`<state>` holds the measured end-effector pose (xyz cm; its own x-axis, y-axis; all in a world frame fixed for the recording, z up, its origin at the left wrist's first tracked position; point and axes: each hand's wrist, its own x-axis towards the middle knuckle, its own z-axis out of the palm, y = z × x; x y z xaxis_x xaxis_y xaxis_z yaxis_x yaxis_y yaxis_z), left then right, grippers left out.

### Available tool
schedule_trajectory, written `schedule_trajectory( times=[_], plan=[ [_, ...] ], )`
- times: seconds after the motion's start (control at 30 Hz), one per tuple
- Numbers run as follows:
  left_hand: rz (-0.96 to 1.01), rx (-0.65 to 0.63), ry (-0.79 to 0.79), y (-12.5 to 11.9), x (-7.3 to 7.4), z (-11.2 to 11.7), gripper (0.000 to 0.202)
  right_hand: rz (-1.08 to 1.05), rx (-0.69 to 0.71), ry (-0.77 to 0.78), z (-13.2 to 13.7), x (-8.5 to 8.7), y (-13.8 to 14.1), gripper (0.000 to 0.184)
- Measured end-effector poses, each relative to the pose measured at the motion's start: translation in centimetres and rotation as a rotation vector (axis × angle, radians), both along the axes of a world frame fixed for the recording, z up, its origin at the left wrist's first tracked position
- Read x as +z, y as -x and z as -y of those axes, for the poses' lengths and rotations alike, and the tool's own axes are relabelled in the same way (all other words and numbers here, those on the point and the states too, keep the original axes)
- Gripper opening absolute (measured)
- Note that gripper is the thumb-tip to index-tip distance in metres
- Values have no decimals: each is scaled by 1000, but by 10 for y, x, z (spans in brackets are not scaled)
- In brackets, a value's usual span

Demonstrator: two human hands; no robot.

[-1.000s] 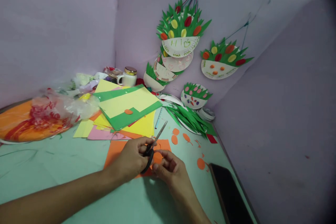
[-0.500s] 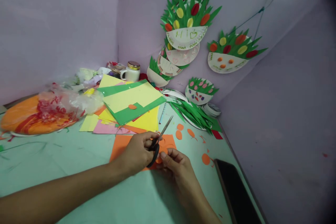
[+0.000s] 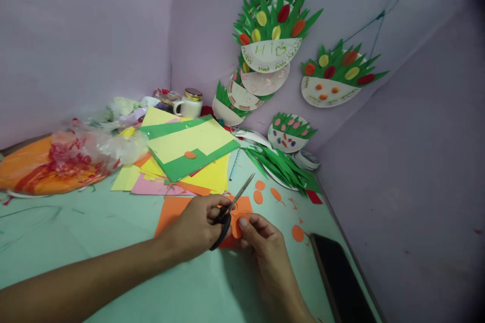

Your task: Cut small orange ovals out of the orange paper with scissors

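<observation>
Two hands above a green table point(image 3: 125, 290). The left hand point(image 3: 200, 223) — fingers curled closed around the handles — grips scissors point(image 3: 227, 219), blades pointing away. The right hand point(image 3: 265, 239) pinches an orange paper piece point(image 3: 237, 228) between thumb and fingers, just beside the scissors. An orange sheet point(image 3: 171, 212) lies beneath — a phone point(image 3: 341, 277) to its right.

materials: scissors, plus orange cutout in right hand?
Scissor blades: likely steel; grey with a dull sheen.
Scissor handles: probably plastic; black, smooth-looking.
Orange cutout: paper or thin card, can't tell which; flat, thin, matte.
</observation>
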<state>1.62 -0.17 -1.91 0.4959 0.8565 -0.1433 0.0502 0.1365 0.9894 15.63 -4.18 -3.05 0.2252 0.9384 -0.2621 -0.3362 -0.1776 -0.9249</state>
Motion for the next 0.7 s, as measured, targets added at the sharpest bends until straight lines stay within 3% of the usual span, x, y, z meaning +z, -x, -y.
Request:
schedule_trajectory(
  times=[0.07,0.2,0.33,0.57,0.7],
  plan=[
    [-66,-24,-63,5,6,1,30,0,-54,-16,-1,1,-3,22],
    [-379,-61,-313,10,19,5,22,-70,-161,-12,-2,7,-9,22],
    [-581,-109,-472,9,25,12,23,-158,-201,6,-2,9,-11,24],
    [-658,-155,-569,8,23,15,4,-248,-156,-23,-2,10,-13,23],
    [-657,-166,-567,9,22,15,3,-297,-136,-36,-2,11,-12,22]
  ],
)
